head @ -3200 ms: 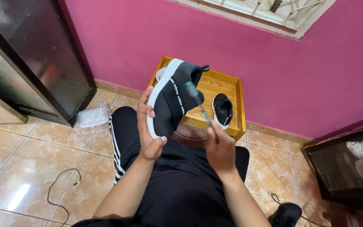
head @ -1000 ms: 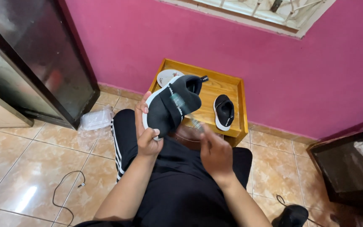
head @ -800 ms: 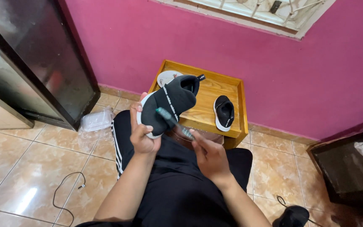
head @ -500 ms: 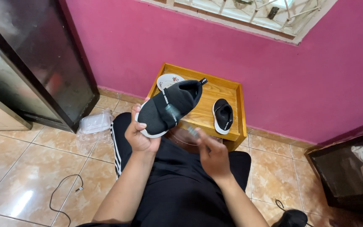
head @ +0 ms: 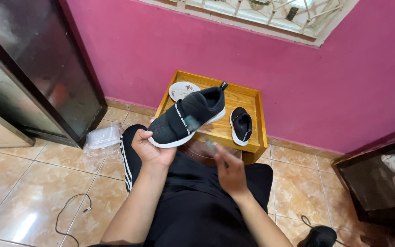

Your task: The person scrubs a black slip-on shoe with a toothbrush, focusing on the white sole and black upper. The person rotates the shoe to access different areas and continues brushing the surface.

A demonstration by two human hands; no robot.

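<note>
A: Where is the black shoe (head: 189,119) right now?

B: Up in the left hand (head: 151,148), gripped from beneath near the toe, above the wooden worktop (head: 251,98).

A: And the right hand (head: 231,171)?

B: Blurred, closed around a small brush (head: 210,145) just under the white sole.

A: How far along does the cleaning look?

B: Midway, I'd judge. The second shoe (head: 241,125) lies on the worktop, apparently untouched, near a small plate (head: 184,90).
</note>
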